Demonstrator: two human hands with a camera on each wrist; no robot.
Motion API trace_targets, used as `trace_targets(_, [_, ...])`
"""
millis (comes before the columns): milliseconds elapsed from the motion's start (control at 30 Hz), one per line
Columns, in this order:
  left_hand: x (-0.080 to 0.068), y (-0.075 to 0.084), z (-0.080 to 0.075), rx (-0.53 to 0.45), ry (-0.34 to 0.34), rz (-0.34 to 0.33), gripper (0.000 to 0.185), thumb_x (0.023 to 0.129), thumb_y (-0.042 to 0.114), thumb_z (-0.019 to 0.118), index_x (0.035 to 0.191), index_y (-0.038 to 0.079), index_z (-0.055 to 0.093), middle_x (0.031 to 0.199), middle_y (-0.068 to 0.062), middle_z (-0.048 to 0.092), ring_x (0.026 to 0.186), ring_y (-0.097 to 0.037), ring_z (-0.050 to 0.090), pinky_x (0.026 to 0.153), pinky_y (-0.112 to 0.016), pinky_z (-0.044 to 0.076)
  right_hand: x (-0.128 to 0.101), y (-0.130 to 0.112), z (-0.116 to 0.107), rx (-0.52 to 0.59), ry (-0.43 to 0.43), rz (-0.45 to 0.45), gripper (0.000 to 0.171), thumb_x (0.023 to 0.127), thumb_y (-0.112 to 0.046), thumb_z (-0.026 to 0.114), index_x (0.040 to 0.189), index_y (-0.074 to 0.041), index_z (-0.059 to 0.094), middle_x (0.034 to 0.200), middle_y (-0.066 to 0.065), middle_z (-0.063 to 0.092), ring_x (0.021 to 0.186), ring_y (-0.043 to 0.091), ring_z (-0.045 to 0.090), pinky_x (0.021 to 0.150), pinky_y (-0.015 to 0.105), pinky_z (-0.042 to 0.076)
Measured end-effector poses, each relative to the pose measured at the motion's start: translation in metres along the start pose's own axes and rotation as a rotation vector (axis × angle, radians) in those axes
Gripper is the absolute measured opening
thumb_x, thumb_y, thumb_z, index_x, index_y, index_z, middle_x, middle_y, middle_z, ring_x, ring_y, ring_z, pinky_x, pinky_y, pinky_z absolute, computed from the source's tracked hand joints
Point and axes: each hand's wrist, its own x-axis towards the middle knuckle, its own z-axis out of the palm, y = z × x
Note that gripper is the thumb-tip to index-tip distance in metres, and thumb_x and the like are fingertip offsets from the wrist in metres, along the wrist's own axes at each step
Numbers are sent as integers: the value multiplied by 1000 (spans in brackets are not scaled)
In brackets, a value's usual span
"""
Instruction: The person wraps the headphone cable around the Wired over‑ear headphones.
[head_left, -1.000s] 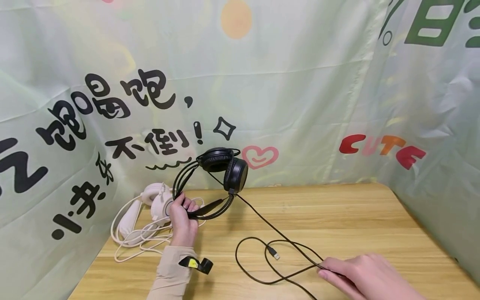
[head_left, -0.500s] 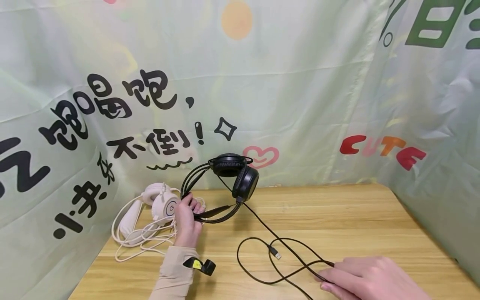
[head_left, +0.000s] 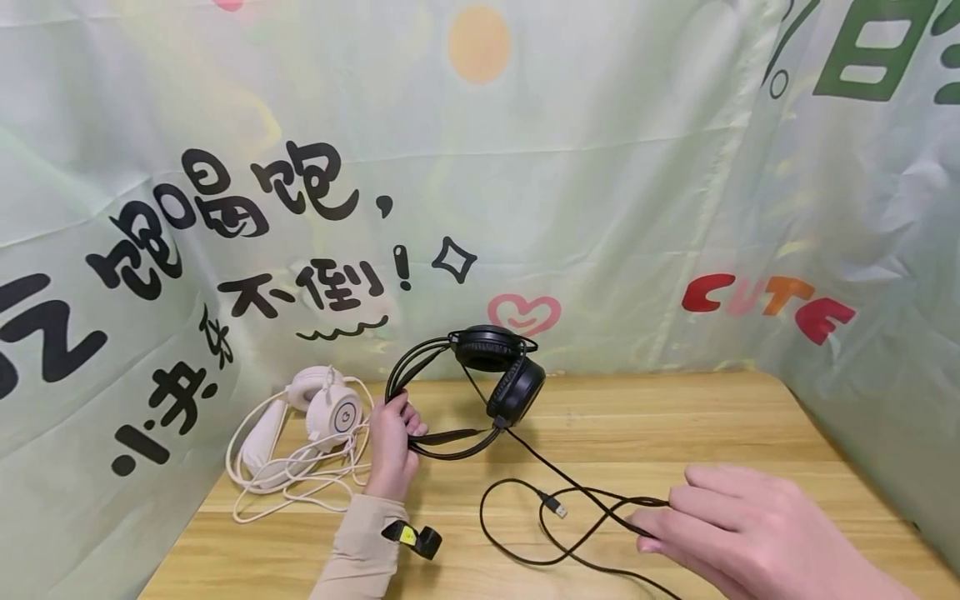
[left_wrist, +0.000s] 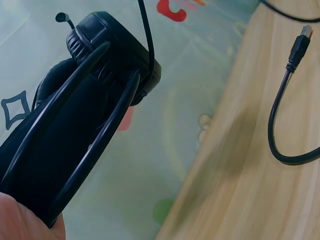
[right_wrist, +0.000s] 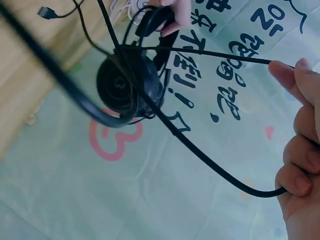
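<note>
My left hand (head_left: 400, 427) grips the headband of a black headset (head_left: 516, 390), which it holds tilted just above the wooden table (head_left: 675, 425). In the left wrist view the headband (left_wrist: 75, 140) fills the left side, with my thumb at the bottom corner. The headset's black cable (head_left: 577, 492) loops across the table to my right hand (head_left: 651, 523), whose fingers (right_wrist: 300, 150) curl round it. The cable's USB plug (head_left: 553, 504) lies loose on the wood inside the loops. In the right wrist view the ear cup (right_wrist: 125, 85) hangs behind the taut cable (right_wrist: 200, 150).
A white headset (head_left: 330, 408) with its tangled white cord (head_left: 292, 479) lies at the table's back left, just left of my left hand. A printed green cloth backdrop (head_left: 600, 208) closes in the back and both sides of the table.
My left hand has carried the black headset to the right and lower, closer to the table. My right hand has slid up along the cable, more of it now in view.
</note>
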Motion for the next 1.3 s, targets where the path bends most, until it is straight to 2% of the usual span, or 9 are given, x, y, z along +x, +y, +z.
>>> trace_targets(200, [-4, -3, 1, 71, -49, 4, 19, 109, 5, 40, 91, 14, 37, 58, 9, 30, 47, -3, 27, 46, -15, 26, 9, 6, 4, 13, 93, -5, 27, 110, -29, 64, 91, -16, 78, 64, -16, 41, 61, -3, 27, 57, 5, 13])
trace_targets(400, [-8, -7, 3, 145, -92, -1, 16, 108, 5, 40, 96, 13, 37, 64, 7, 32, 49, -2, 28, 46, -14, 27, 5, 13, 6, 8, 105, 2, 22, 107, -33, 67, 95, -20, 81, 63, -17, 34, 60, -4, 23, 57, 8, 9])
trace_targets(633, [-10, -12, 6, 174, -127, -22, 17, 107, 4, 42, 94, 14, 37, 64, 7, 32, 49, -2, 28, 45, -14, 26, 23, 21, 5, 17, 161, -15, 27, 107, -33, 68, 88, -18, 81, 60, -15, 29, 59, -2, 14, 57, 11, 3])
trace_targets(867, [-13, -16, 8, 203, -165, -37, 18, 108, 5, 43, 93, 14, 37, 65, 7, 32, 50, -3, 28, 45, -14, 25, 36, 29, 4, -20, 158, 4, 31, 107, -36, 67, 82, -22, 79, 60, -13, 26, 59, 0, 10, 56, 13, 1])
trace_targets(1067, [-14, -17, 10, 257, -188, -38, 14, 107, 6, 44, 95, 12, 39, 67, 6, 34, 51, -4, 29, 45, -14, 26, 43, 37, 7, -44, 177, -17, 36, 107, -37, 67, 74, -23, 73, 60, -13, 23, 60, 1, 8, 56, 15, 1])
trace_targets(1300, [-16, -19, 12, 281, -218, -67, 11, 106, 4, 44, 99, 12, 42, 66, 7, 35, 52, -4, 30, 44, -14, 26, 48, 42, 6, -66, 124, -14, 34, 109, -39, 64, 81, -25, 78, 60, -16, 29, 59, -3, 14, 54, 11, 6])
